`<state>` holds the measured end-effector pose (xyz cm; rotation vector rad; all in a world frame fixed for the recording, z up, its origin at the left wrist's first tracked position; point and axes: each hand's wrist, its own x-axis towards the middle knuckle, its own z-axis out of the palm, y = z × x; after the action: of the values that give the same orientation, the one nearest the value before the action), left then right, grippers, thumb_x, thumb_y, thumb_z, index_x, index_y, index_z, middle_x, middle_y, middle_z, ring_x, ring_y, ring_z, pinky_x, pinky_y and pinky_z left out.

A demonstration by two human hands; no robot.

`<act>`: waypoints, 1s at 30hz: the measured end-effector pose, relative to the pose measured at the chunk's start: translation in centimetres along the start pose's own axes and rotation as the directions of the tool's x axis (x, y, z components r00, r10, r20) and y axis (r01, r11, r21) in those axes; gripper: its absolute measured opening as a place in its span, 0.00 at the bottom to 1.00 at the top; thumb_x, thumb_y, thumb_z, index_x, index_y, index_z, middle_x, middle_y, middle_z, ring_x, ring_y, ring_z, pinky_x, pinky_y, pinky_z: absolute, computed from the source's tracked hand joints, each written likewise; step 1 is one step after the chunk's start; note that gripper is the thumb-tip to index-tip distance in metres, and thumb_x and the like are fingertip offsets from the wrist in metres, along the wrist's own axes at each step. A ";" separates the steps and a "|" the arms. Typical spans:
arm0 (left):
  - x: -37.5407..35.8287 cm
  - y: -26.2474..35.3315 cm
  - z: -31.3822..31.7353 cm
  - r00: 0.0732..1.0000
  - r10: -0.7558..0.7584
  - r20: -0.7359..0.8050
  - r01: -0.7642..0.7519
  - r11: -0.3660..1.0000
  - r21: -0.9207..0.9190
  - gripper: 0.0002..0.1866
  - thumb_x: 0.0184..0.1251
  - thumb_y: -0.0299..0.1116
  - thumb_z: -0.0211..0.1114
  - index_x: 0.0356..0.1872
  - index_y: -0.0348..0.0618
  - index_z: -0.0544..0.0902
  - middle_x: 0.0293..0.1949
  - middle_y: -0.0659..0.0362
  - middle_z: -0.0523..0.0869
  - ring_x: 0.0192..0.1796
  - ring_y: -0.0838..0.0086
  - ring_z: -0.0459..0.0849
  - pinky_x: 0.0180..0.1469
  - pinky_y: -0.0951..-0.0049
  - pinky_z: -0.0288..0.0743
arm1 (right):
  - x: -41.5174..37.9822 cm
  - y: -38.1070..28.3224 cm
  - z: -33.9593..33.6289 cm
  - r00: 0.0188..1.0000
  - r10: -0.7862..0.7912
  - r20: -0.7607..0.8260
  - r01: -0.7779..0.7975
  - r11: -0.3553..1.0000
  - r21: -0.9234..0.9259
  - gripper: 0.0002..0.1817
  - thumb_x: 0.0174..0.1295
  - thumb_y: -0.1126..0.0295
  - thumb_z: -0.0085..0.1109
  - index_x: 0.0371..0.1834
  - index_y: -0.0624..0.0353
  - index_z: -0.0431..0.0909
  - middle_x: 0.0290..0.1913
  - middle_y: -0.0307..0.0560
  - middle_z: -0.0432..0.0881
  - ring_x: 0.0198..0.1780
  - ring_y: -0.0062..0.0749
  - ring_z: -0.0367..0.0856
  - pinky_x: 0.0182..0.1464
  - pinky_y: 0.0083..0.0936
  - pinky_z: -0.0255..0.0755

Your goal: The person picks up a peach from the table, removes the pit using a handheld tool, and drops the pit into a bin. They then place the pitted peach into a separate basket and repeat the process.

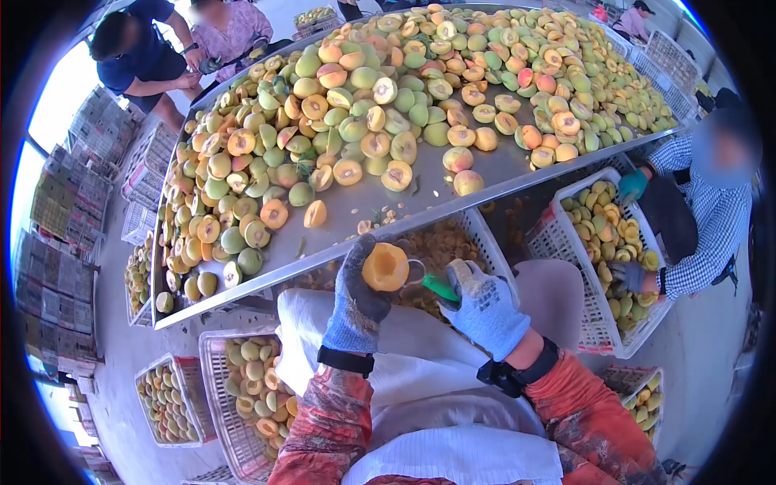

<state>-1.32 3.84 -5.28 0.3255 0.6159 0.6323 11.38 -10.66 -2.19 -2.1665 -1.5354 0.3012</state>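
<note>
My left hand (356,303), in a blue and grey work glove, is closed around a peach half (385,267). Its cut face is turned up and shows a hollow in the middle. My right hand (487,311), gloved the same way, grips a green-handled pitting tool (440,288). The tool's thin wire loop is right at the edge of the peach half. Both hands are over my lap, just in front of the metal table's raised edge (420,220). Beneath them, a white crate (495,250) holds scraps of fruit.
Many halved peaches (347,105) are heaped on the table. Crates of peach halves stand at my left, one a white crate (212,380) by my leg. At right, a person in a checked sleeve (703,255) reaches into another crate (566,275). Two people (153,56) are at the far left.
</note>
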 end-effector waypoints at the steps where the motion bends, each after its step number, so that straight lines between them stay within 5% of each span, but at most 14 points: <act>1: -0.1 -0.2 -0.1 0.998 0.014 0.054 -0.015 1.000 0.014 0.23 0.61 0.39 0.59 0.53 0.37 0.69 0.50 0.47 0.77 0.50 0.51 0.79 0.55 0.52 0.73 | 0.1 -0.4 0.4 1.000 0.001 0.001 -0.001 1.000 -0.001 0.23 0.46 0.65 0.65 0.45 0.58 0.71 0.37 0.54 0.76 0.35 0.46 0.79 0.34 0.36 0.72; 4: -0.4 -0.6 0.2 0.991 0.077 0.113 -0.077 0.997 -0.001 0.22 0.60 0.38 0.59 0.52 0.36 0.71 0.48 0.46 0.79 0.51 0.51 0.78 0.55 0.55 0.73 | 0.3 -0.6 1.7 0.936 -0.303 -0.176 0.250 0.929 -0.273 0.27 0.51 0.68 0.55 0.57 0.57 0.66 0.39 0.53 0.73 0.36 0.43 0.76 0.33 0.38 0.70; 11: -1.1 -0.9 0.1 0.997 0.074 0.029 -0.073 0.996 -0.041 0.20 0.61 0.36 0.57 0.52 0.35 0.72 0.47 0.47 0.79 0.51 0.52 0.78 0.55 0.56 0.73 | -0.4 -1.7 2.6 0.906 -0.411 -0.097 0.315 0.811 -0.494 0.24 0.54 0.68 0.49 0.57 0.59 0.66 0.36 0.50 0.71 0.33 0.39 0.74 0.28 0.38 0.66; 12: -1.0 -1.2 -0.6 0.982 0.181 0.055 -0.188 0.969 0.159 0.20 0.61 0.36 0.57 0.51 0.35 0.72 0.47 0.47 0.79 0.51 0.52 0.78 0.55 0.56 0.73 | -0.7 -2.0 2.4 0.915 -0.404 -0.011 0.342 0.788 -0.511 0.25 0.53 0.68 0.49 0.58 0.59 0.66 0.40 0.55 0.73 0.36 0.43 0.75 0.32 0.39 0.67; 16: -0.6 -2.4 -2.7 0.818 0.467 0.336 -0.533 0.394 0.749 0.19 0.63 0.37 0.55 0.51 0.35 0.70 0.46 0.46 0.79 0.51 0.53 0.78 0.54 0.55 0.74 | -2.2 -3.2 2.0 0.927 -0.365 0.082 0.363 0.822 -0.439 0.25 0.52 0.71 0.49 0.57 0.60 0.67 0.44 0.58 0.75 0.35 0.44 0.76 0.34 0.40 0.69; 17: -0.7 -2.4 -2.6 0.816 0.470 0.335 -0.534 0.394 0.748 0.19 0.63 0.37 0.55 0.51 0.35 0.70 0.46 0.46 0.79 0.51 0.53 0.78 0.54 0.55 0.74 | -2.4 -3.1 2.3 0.926 -0.368 0.084 0.366 0.820 -0.439 0.25 0.52 0.71 0.49 0.57 0.60 0.67 0.44 0.58 0.75 0.35 0.44 0.76 0.34 0.40 0.69; 19: -1.7 -2.4 -2.2 0.939 0.277 0.204 -0.330 0.895 0.300 0.19 0.58 0.20 0.59 0.51 0.38 0.71 0.49 0.50 0.78 0.50 0.64 0.79 0.52 0.66 0.76 | -2.7 -3.0 3.0 0.946 -0.317 0.069 0.322 0.942 -0.094 0.23 0.52 0.73 0.52 0.55 0.60 0.68 0.42 0.54 0.77 0.34 0.44 0.78 0.33 0.38 0.71; 23: -3.6 0.1 -1.1 0.900 0.342 0.271 -0.387 0.913 0.131 0.17 0.58 0.20 0.60 0.50 0.36 0.71 0.50 0.51 0.77 0.51 0.65 0.79 0.52 0.67 0.76 | -0.8 -2.9 2.1 0.950 -0.295 0.106 0.250 0.917 0.310 0.22 0.53 0.75 0.58 0.53 0.60 0.69 0.43 0.46 0.79 0.34 0.34 0.80 0.33 0.29 0.73; 25: -4.6 4.4 -2.2 0.874 0.485 0.038 -0.438 0.752 0.492 0.19 0.64 0.36 0.56 0.52 0.35 0.72 0.44 0.45 0.81 0.45 0.56 0.82 0.50 0.59 0.78 | 0.4 -2.0 1.1 0.919 -0.281 0.275 -0.069 0.573 0.816 0.22 0.52 0.75 0.64 0.52 0.59 0.70 0.43 0.42 0.80 0.34 0.23 0.79 0.33 0.21 0.73; 26: -5.8 6.8 -4.3 0.828 0.559 0.050 -0.477 0.656 0.585 0.18 0.63 0.34 0.58 0.51 0.34 0.74 0.42 0.47 0.82 0.44 0.60 0.83 0.49 0.61 0.78 | 0.7 -0.8 1.0 0.889 -0.184 0.418 -0.330 0.376 0.866 0.23 0.52 0.77 0.65 0.51 0.59 0.70 0.45 0.38 0.80 0.34 0.14 0.75 0.33 0.15 0.72; 27: -7.9 9.1 -7.1 0.779 0.624 0.071 -0.499 0.547 0.672 0.17 0.61 0.32 0.60 0.49 0.33 0.75 0.41 0.49 0.83 0.43 0.63 0.83 0.48 0.64 0.79 | 1.3 0.6 0.5 0.870 -0.137 0.474 -0.360 0.479 0.801 0.25 0.51 0.75 0.66 0.54 0.58 0.70 0.44 0.43 0.80 0.35 0.19 0.77 0.36 0.19 0.73; 28: -10.0 11.2 -8.6 0.800 0.600 0.006 -0.325 0.425 0.845 0.16 0.59 0.30 0.62 0.48 0.35 0.77 0.39 0.52 0.83 0.42 0.66 0.82 0.46 0.68 0.78 | 1.8 3.1 2.4 0.951 -0.188 0.247 0.053 0.882 0.469 0.27 0.50 0.68 0.67 0.54 0.57 0.70 0.43 0.49 0.80 0.37 0.31 0.80 0.40 0.26 0.74; 29: -12.1 13.2 -10.0 0.808 0.585 -0.064 -0.122 0.272 0.954 0.16 0.57 0.29 0.65 0.46 0.36 0.78 0.38 0.56 0.84 0.42 0.69 0.82 0.45 0.72 0.77 | 1.3 5.2 3.4 0.969 -0.053 0.243 0.059 0.998 -0.018 0.27 0.49 0.60 0.64 0.53 0.55 0.70 0.37 0.55 0.80 0.36 0.49 0.80 0.38 0.40 0.74; 30: -12.7 15.3 -15.3 0.785 0.617 -0.052 -0.022 0.112 0.993 0.13 0.59 0.29 0.64 0.44 0.34 0.79 0.37 0.56 0.84 0.39 0.72 0.82 0.43 0.75 0.77 | 1.2 6.3 3.8 0.975 -0.020 0.222 0.036 0.997 -0.071 0.26 0.50 0.60 0.64 0.52 0.56 0.69 0.35 0.55 0.80 0.36 0.48 0.81 0.37 0.40 0.74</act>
<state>-25.87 9.01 -4.61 1.6869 1.4639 0.6806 15.40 -10.33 -8.53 -2.2283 -1.7212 0.4976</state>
